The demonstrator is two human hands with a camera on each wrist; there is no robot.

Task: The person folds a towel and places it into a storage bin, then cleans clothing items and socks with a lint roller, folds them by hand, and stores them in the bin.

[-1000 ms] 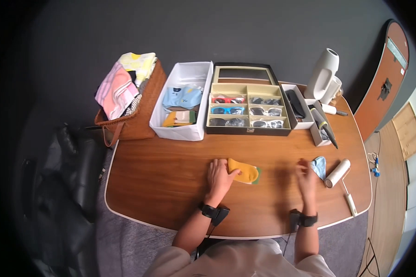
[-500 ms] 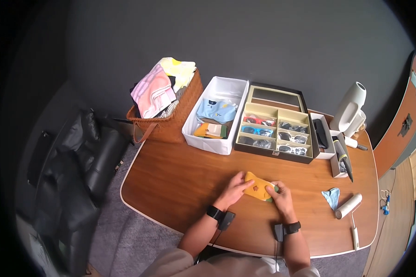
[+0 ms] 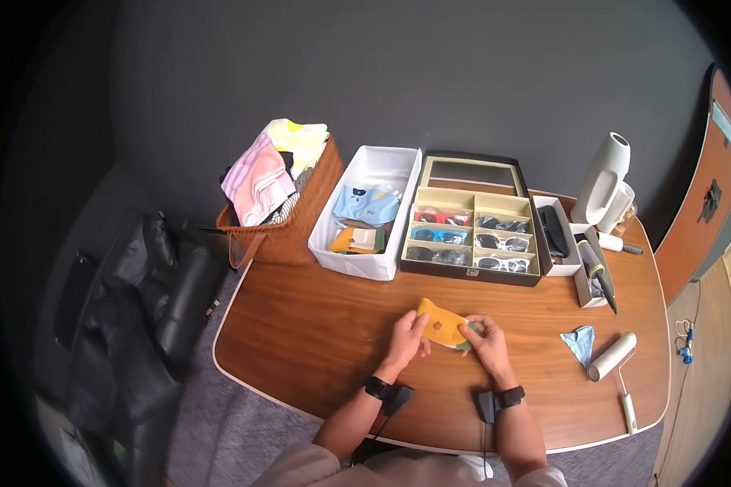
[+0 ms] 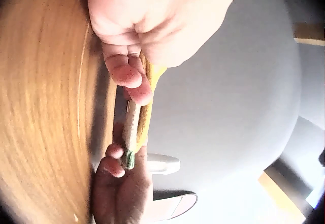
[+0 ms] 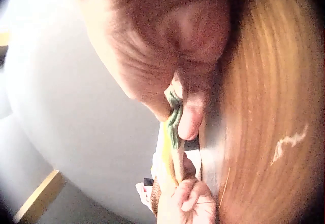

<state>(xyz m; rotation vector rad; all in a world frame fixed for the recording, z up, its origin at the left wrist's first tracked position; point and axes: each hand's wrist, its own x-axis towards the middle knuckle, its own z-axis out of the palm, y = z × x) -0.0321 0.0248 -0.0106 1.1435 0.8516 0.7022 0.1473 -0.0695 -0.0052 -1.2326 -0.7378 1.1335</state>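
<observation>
Both hands hold a folded pair of socks [image 3: 443, 324], yellow with a small brown star-like patch and a green and white end, just above the wooden table. My left hand [image 3: 403, 342] pinches the left, yellow end with the thumb on top. At the green end, my right hand [image 3: 490, 351] grips with its thumb over the upper face and fingers beneath. Edge-on in the left wrist view, the socks [image 4: 145, 122] show yellow and white layers stacked together. The right wrist view shows the green part [image 5: 175, 122] between right thumb and fingers.
A light blue cloth piece [image 3: 579, 345] and a lint roller [image 3: 614, 357] lie to the right. Behind stand a basket of clothes [image 3: 321, 188], a white bin [image 3: 351, 265] with folded items, a sunglasses case [image 3: 471, 272], narrow boxes [image 3: 573, 264] and a white vase [image 3: 607, 183].
The socks, flat on the table under my left hand a second ago, are now lifted in both hands. My right hand came over from beside the blue cloth. The head view has shifted.
</observation>
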